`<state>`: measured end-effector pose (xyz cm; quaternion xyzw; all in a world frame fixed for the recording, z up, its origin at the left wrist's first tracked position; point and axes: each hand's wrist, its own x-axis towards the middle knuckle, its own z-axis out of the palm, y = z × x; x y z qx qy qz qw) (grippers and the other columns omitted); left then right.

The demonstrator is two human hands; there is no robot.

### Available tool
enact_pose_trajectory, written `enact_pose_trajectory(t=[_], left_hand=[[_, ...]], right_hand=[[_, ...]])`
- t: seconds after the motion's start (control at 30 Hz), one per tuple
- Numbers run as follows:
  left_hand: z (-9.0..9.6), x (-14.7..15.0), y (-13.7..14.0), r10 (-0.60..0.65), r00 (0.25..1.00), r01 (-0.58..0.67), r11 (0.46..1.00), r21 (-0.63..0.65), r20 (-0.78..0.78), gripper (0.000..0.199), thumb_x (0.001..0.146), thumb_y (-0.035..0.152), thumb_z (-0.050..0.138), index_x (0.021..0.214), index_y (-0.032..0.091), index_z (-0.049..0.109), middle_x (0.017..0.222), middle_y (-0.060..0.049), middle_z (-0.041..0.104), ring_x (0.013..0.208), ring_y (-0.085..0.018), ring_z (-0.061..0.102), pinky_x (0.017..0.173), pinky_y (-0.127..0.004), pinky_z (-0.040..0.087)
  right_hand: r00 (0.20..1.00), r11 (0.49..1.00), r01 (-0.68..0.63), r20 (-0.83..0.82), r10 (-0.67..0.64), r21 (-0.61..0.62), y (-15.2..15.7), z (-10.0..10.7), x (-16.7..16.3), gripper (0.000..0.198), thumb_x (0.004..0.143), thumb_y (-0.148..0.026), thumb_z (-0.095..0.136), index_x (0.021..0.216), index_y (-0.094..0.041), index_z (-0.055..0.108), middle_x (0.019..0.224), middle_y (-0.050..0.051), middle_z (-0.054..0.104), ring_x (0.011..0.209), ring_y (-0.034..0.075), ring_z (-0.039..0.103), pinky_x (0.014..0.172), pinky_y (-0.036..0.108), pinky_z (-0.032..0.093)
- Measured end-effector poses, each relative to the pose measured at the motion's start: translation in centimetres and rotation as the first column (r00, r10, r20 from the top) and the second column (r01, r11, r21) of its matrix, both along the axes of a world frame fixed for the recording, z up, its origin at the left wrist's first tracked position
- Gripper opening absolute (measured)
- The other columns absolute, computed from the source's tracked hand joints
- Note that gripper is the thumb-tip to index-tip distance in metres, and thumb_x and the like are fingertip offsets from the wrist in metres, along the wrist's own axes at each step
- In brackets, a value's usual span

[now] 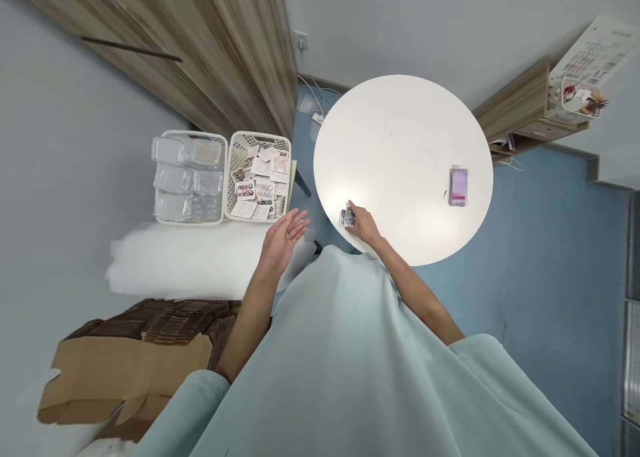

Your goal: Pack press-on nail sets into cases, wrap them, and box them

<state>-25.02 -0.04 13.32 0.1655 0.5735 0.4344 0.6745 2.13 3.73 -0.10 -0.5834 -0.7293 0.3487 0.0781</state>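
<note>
At the near left edge of the round white table (400, 150), my right hand (364, 223) grips a small card of dark, glossy press-on nails (347, 218) by its right side. The card lies at or just above the tabletop; the exact contact cannot be made out. My left hand (281, 242) is open and holds nothing, its fingers stretched toward the table. It hovers beside the near right corner of a white basket (228, 177) filled with nail cards (265, 189), some pink and some dark red.
Left of that basket, another basket (224, 203) holds clear plastic boxes (173, 178). A white foam roll (185, 260) and flattened cardboard boxes (130, 370) lie nearer me. A blurred purple item (459, 187) rests on the table's right. Cables (320, 100) run behind the table.
</note>
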Motion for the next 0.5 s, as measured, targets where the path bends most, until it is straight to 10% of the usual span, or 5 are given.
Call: enact_pose_trajectory(t=[0.2,0.5], left_hand=[[0.1,-3.3,-0.3,0.008,0.998,-0.005,0.999,0.036,-0.062,0.044,0.099,0.045,0.066,0.135,0.019,0.066,0.150,-0.017,0.065,0.133,-0.028,0.068,0.120,-0.047,0.046],[-0.6,-10.4,0.7,0.175,0.947,-0.127,0.974,0.188,-0.270,0.056,0.088,0.047,0.078,0.134,0.018,0.068,0.145,-0.017,0.068,0.134,-0.031,0.066,0.119,-0.049,0.047]], right_hand=[[1.000,0.998,0.015,0.016,-0.016,0.054,0.3,0.1,-1.2,0.098,0.083,-0.020,0.078,0.168,-0.020,0.030,0.152,0.014,0.062,0.141,0.036,0.054,0.117,0.053,0.047],[0.990,0.958,0.049,-0.143,-0.009,0.284,3.3,7.1,-6.7,0.091,0.097,-0.038,0.070,0.172,-0.028,0.020,0.156,0.013,0.058,0.144,0.036,0.052,0.118,0.059,0.044]])
